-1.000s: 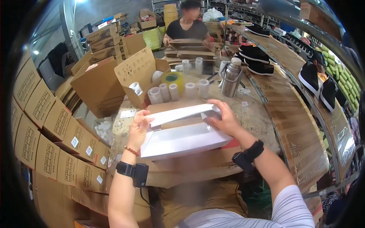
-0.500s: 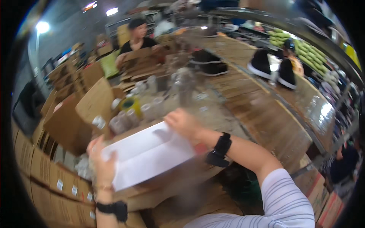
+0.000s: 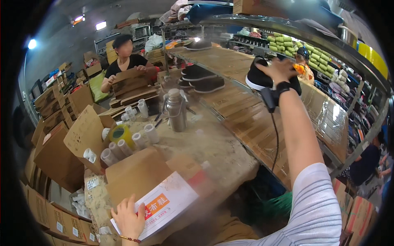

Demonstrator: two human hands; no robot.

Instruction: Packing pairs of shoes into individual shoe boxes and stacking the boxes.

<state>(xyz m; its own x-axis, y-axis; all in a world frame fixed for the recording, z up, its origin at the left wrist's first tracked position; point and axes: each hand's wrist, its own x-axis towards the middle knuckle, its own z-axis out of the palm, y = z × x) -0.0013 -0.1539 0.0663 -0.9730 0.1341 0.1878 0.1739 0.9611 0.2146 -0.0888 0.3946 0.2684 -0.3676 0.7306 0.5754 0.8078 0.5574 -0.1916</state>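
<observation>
A flat white shoe box (image 3: 174, 197) with orange and red print lies at an angle on the near edge of the worktable. On its left end rests my left hand (image 3: 130, 217), fingers spread. My right arm stretches out to the shelf, where my right hand (image 3: 279, 70) is spread over a pair of black shoes (image 3: 255, 77) with white soles. That hand partly covers the shoes, and whether its fingertips touch them I cannot tell. Open brown cardboard (image 3: 137, 170) lies just beyond the white box.
A steel flask (image 3: 175, 112), a yellow tape roll (image 3: 122, 134) and several white rolls (image 3: 124, 147) stand on the worktable (image 3: 201, 143). More dark shoes (image 3: 207, 85) sit along the cardboard-covered shelf (image 3: 250, 110). Brown cartons (image 3: 65, 217) line the left. A co-worker (image 3: 125, 61) handles cardboard across the table.
Both hands held the white box raised and tilted; now it lies lower on the table, printed side up. My right hand has left it and moved up and right to the shelf shoes.
</observation>
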